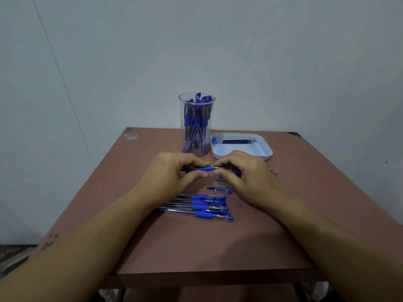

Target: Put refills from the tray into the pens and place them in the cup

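Observation:
My left hand [172, 171] grips a pen [201, 168] with a blue grip sleeve, held level above the table. My right hand [237, 173] pinches the thin metal tip end of that pen, fingers curled over it. A loose blue cap [219, 189] lies just below the hands. Several capped blue pens [202, 207] lie in a row nearer to me. A clear cup [197, 125] full of blue pens stands at the back. To its right sits a white tray [241, 147] with a few dark refills [237, 141] in it.
The reddish-brown table [207, 243] has its front edge close to me and a grey wall behind it. A few small metal tips [275, 172] lie on the table right of my right hand. Bare floor shows at the lower left.

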